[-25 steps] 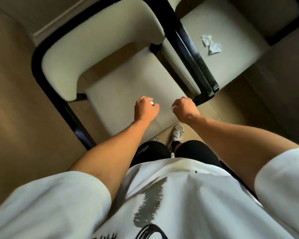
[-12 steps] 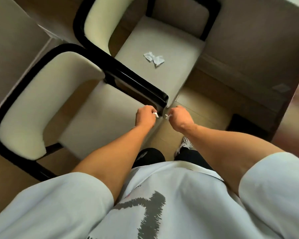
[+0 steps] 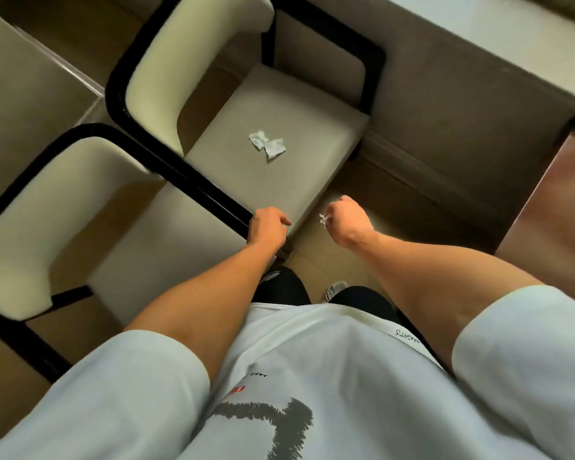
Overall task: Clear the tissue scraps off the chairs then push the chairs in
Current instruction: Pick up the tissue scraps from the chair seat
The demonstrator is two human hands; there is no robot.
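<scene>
Two cream chairs with black frames stand side by side. The near chair (image 3: pixel 166 260) has a bare seat. On the far chair (image 3: pixel 306 104), two crumpled white tissue scraps (image 3: pixel 268 146) lie mid-seat. My left hand (image 3: pixel 268 229) hovers at the front end of the black armrest between the chairs, its fingers loosely curled with no scrap showing. My right hand (image 3: pixel 347 220) is a short way to the right of it, over the floor by the far seat's front corner, and pinches a small white tissue scrap (image 3: pixel 322 219).
A light-topped table (image 3: pixel 512 44) runs across the upper right, just beyond the far chair. A brown panel (image 3: pixel 561 200) fills the right edge. My legs and shoes (image 3: pixel 336 288) are on the tan floor in front of the seats.
The view has swung toward the far chair. My hands have drawn apart. The white bit seen in my left hand no longer shows; my right hand still holds one.
</scene>
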